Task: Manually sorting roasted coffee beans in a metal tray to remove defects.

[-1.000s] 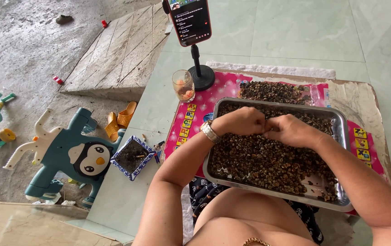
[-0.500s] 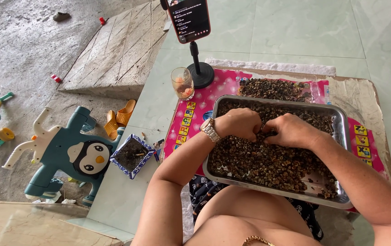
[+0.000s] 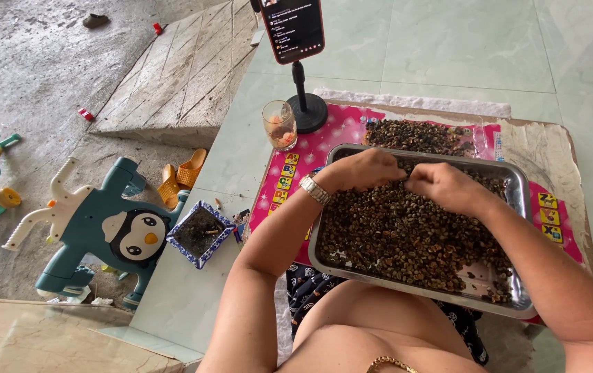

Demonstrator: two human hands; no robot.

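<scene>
Rectangular steel tray [image 3: 521, 207] heaped with small dark shells [image 3: 407, 238], left hand [image 3: 365, 169] and right hand [image 3: 441, 185] curled, fingertips pinched together over shells

Your left hand [image 3: 364, 169] and right hand [image 3: 441, 185] hover nearly fingertip to fingertip, fingers curled, over the far end of the steel tray [image 3: 521, 207] heaped with dark beans [image 3: 407, 238], a second pile [image 3: 417, 136] beyond it on the pink mat [image 3: 331, 138], a glass [image 3: 279, 126] beside the phone stand [image 3: 306, 103].
</scene>
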